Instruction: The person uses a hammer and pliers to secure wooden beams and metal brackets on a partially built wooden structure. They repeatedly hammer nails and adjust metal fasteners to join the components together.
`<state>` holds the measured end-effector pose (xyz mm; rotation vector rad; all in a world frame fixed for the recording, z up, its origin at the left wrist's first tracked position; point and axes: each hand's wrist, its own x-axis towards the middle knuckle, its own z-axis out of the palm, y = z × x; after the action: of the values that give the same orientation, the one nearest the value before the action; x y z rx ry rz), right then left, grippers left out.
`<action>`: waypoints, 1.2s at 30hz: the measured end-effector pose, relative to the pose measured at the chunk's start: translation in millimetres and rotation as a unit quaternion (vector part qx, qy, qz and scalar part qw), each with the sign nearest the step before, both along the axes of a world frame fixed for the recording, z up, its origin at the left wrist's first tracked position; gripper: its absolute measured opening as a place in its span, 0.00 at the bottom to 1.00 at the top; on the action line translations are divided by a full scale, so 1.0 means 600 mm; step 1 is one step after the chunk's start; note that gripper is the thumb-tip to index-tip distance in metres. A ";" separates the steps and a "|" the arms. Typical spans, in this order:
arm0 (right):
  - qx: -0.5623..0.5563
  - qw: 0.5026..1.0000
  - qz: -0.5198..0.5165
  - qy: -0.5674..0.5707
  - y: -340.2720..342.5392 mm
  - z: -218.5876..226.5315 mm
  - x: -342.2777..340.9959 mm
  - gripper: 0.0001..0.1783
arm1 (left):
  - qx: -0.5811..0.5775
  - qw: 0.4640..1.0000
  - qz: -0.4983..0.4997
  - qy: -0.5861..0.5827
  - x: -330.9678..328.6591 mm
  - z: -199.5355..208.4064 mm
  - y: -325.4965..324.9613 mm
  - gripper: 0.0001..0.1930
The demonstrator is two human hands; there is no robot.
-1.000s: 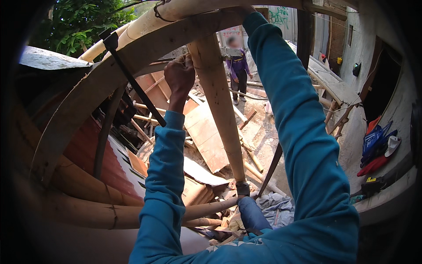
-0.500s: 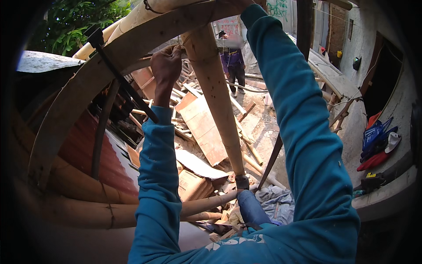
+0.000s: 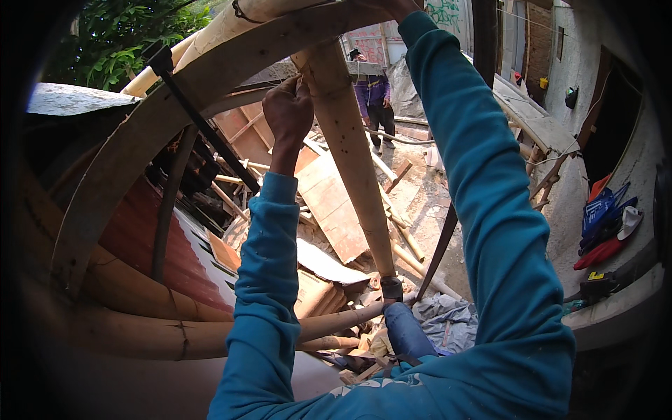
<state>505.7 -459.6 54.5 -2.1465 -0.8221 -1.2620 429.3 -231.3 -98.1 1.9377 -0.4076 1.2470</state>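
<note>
My left hand (image 3: 288,115) is raised and closed in a pinch beside the upper end of a thick upright bamboo pole (image 3: 343,133). Whatever its fingers hold is too small to make out. At the top edge, my right hand (image 3: 397,5) reaches up to a long flat wooden plank (image 3: 231,59), which looks curved here. Most of that hand is cut off, so its fingers do not show. A dark slim bar with a blocky head (image 3: 158,60) slants across the plank, left of my left hand. Another bamboo pole (image 3: 231,15) runs behind the plank's upper side.
Below lie horizontal bamboo poles (image 3: 203,341), my leg in blue jeans (image 3: 406,332) against them. Broken boards (image 3: 332,203) and a grey sheet (image 3: 451,322) cover the ground. A person (image 3: 373,94) stands farther off. Clothes (image 3: 605,224) hang on the right wall.
My left hand has shifted right, closer to the upright bamboo pole, still pinched. My right arm has moved slightly right, its hand still at the top edge. The whole view has shifted a little.
</note>
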 end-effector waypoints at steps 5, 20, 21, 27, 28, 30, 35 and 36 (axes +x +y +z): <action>-0.002 1.000 0.006 0.000 0.000 -0.001 0.000 0.15 | -0.029 0.999 -0.020 -0.005 -0.005 -0.008 -0.015 0.13; -0.008 1.000 0.015 0.001 -0.008 0.008 0.002 0.16 | -0.024 0.997 -0.055 0.039 0.012 0.003 0.013 0.14; -0.010 1.000 0.017 0.003 -0.006 0.010 0.003 0.16 | -0.018 0.998 -0.047 0.045 0.011 0.005 0.018 0.14; -0.017 1.000 0.021 0.007 -0.009 0.007 0.008 0.16 | 0.038 0.992 -0.001 0.117 -0.002 0.046 0.036 0.15; -0.019 1.000 0.019 0.009 -0.011 0.007 0.008 0.16 | 0.042 0.990 0.010 0.134 -0.003 0.054 0.035 0.15; -0.022 0.999 0.022 0.010 -0.010 0.007 0.009 0.16 | 0.054 0.986 0.026 0.153 -0.004 0.066 0.036 0.16; -0.029 0.999 0.022 0.009 -0.008 0.011 0.005 0.16 | 0.093 0.984 0.001 0.152 0.015 0.094 0.049 0.18; -0.027 0.999 0.023 0.009 -0.008 0.009 0.006 0.16 | 0.107 0.983 -0.004 0.149 0.016 0.093 0.049 0.19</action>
<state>509.1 -464.5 59.6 -2.1654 -0.9026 -1.2097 439.1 -201.6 -42.4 2.2607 -0.4064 0.9162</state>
